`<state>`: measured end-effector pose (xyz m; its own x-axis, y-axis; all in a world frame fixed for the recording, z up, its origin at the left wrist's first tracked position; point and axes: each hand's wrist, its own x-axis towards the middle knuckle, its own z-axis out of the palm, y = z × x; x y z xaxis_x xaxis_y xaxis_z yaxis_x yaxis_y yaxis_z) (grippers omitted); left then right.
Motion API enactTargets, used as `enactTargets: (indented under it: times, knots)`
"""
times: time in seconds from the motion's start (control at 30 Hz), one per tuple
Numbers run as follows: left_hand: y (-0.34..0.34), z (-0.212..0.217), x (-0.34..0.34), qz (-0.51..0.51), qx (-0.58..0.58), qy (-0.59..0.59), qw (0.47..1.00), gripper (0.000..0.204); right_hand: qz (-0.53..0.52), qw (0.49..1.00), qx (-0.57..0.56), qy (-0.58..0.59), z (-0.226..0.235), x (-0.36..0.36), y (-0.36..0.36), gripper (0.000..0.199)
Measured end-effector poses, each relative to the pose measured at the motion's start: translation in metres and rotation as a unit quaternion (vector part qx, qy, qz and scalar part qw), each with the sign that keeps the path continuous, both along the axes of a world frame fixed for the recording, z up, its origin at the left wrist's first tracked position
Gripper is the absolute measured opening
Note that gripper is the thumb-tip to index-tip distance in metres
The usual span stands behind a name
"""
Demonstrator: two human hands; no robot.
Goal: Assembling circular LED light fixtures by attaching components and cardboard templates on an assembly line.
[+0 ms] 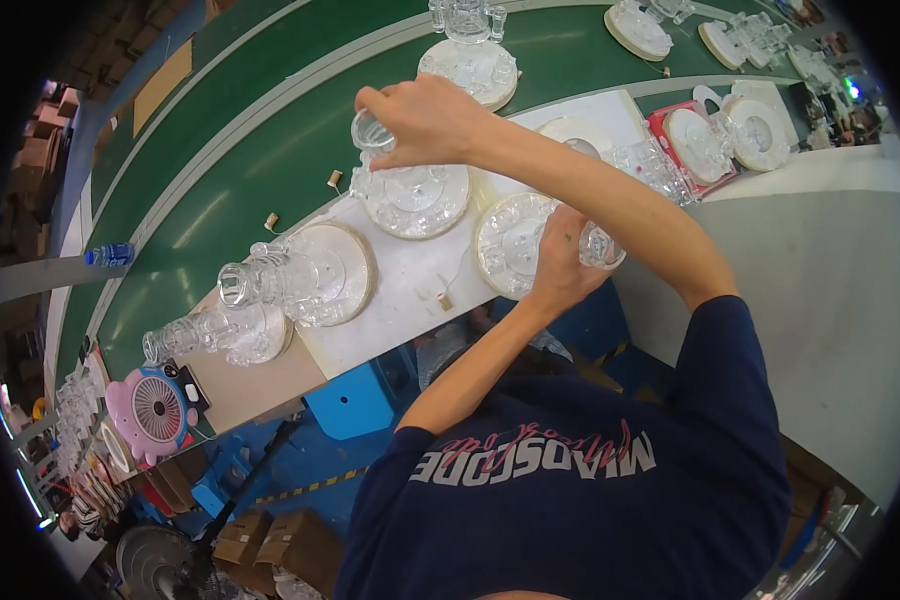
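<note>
My arms cross over the bench. My right hand (425, 120), reaching to the far left, is closed round the ringed top of a clear column (373, 132); its round base (417, 203) stands on the white sheet. Nearer to me, my left hand (563, 265) is closed on the rim of another clear column (602, 247), beside a round, cream-edged base (510, 243). Fingers and forearm hide parts of both. To the left lies another clear column with a round base (335, 270). A small copper-brown part with thin wires (444, 300) rests on the sheet.
Behind the bench runs a green conveyor (300, 130) carrying more clear columns (467, 62). At the right stands a red tray (705, 150) with round bases. A pink fan (158, 408) sits at the left end. Below is a blue stool (350, 402); a grey table (790, 270) adjoins the right.
</note>
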<state>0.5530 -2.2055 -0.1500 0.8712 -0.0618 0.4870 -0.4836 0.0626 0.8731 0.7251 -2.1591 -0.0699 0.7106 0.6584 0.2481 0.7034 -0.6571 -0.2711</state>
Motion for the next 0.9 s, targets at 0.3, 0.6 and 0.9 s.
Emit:
enactTargets:
  times: [0.3, 0.6, 0.9]
  knots:
    - [0.009, 0.001, -0.004, 0.016, 0.026, 0.009, 0.999, 0.064, 0.031, 0.997, -0.033, 0.055, 0.004, -0.018, 0.028, 0.064]
    - [0.04, 0.003, -0.025, 0.042, 0.073, 0.003, 0.996, 0.053, 0.068, 0.973, 0.166, 0.143, 0.001, -0.01, -0.049, 0.075]
    - [0.061, 0.028, -0.047, -0.054, 0.076, 0.037, 0.995, 0.055, -0.383, 0.891, 0.229, -0.08, -0.197, -0.161, -0.234, 0.03]
